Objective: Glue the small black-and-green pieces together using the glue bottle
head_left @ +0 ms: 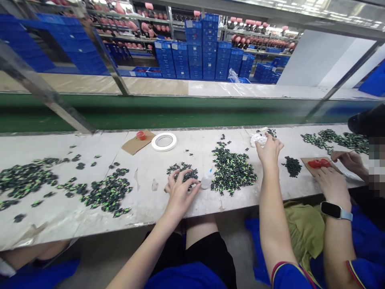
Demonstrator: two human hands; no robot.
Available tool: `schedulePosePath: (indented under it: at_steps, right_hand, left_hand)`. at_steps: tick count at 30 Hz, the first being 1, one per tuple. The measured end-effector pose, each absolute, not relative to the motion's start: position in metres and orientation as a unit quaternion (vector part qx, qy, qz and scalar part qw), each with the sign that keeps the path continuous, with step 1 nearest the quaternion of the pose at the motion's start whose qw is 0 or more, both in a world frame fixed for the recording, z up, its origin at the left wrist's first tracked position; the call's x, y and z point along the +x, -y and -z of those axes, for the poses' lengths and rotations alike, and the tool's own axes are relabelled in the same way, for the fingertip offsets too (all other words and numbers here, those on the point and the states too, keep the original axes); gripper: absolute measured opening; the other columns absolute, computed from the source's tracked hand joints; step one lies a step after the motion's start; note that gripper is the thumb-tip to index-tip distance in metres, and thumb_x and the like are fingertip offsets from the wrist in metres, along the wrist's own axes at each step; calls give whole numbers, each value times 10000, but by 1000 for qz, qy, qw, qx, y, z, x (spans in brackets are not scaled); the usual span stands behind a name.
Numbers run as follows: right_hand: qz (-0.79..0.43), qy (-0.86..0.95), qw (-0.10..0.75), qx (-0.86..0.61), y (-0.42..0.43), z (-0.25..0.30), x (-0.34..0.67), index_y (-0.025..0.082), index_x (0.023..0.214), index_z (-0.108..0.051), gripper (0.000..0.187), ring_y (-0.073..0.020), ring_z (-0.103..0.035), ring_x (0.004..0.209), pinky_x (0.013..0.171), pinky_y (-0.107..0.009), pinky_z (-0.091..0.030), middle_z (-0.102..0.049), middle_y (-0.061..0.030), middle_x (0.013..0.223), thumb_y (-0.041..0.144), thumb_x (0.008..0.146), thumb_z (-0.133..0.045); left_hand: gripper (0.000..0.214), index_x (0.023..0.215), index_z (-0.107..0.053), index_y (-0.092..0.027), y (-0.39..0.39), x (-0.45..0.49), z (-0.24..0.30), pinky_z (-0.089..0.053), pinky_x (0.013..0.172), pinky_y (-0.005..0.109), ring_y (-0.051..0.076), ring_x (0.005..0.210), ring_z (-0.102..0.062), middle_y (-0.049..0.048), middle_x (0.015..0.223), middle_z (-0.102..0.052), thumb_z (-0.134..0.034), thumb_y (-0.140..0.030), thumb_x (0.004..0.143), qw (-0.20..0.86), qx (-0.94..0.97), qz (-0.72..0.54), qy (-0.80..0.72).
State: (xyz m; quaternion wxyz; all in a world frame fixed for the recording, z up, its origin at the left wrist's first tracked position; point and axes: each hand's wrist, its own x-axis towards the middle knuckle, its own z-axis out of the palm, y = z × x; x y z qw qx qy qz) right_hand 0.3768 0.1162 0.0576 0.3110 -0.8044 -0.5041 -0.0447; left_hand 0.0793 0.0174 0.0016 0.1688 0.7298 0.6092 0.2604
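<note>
My left hand (182, 186) rests with fingers spread over a small heap of dark parts (183, 166) on the table. Beside its thumb is a small translucent bottle (206, 181) with a blue tip. My right hand (268, 149) reaches to the far side of the table, thumb and fingers apart, at the edge of a crumpled white wad (257, 140). Whether it touches the wad is hard to see. Between my hands lies a larger pile of black-and-green pieces (233, 170).
More black-and-green piles (105, 190) spread leftward. A tape roll (164, 142) and cardboard with a red cap (140, 135) lie farther back. At right, a co-worker's hands (332, 184) work at red pieces on cardboard. A metal frame post (60, 100) rises at left.
</note>
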Motion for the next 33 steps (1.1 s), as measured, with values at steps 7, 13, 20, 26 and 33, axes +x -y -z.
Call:
schedulePosePath:
  at_steps: [7,13,20,26,33]
  right_hand:
    - [-9,502,178,-846,-178,-42,403,192,1412,-349,643,-396,-272,1275,934,-512,-347,-317,-246,1403,472,867,-542]
    - [-19,520,140,-843,-186,-29,409,208,1371,-441,629,-387,-358,1226,926,-499,-372,-453,-213,1305,413,812,-641]
    - [8,533,176,-827,-179,-28,407,130,1114,-622,292,-367,-391,1189,921,-492,-367,-531,-230,1203,236,870,-500]
    - [43,519,277,-808,-165,-52,408,68,1130,-552,342,-305,-524,954,876,-462,-400,-597,-184,968,243,877,-404]
    - [-91,477,592,-643,-103,-88,352,177,1009,-603,399,-193,-561,698,649,-356,-509,-577,-28,779,491,765,-632]
  left_hand:
    - [603,1253,-518,-150,-44,103,-20,-351,950,492,378,1239,-425,177,1269,-591,-701,-451,764,236,760,-220,-564]
    - [283,995,-639,-96,-80,128,-26,-377,902,454,360,1035,-585,203,1036,-670,-593,-335,850,181,784,-109,-584]
    - [294,1121,-562,-145,-73,98,-23,-412,911,427,310,1070,-583,150,1110,-652,-541,-287,864,229,747,-238,-577]
    - [281,1034,-561,-202,-42,78,-46,-458,882,350,231,1008,-620,79,1082,-676,-632,-351,806,376,638,-446,-503]
    - [317,913,-624,-171,-21,75,-75,-505,808,299,201,898,-644,57,950,-690,-777,-332,687,459,554,-518,-463]
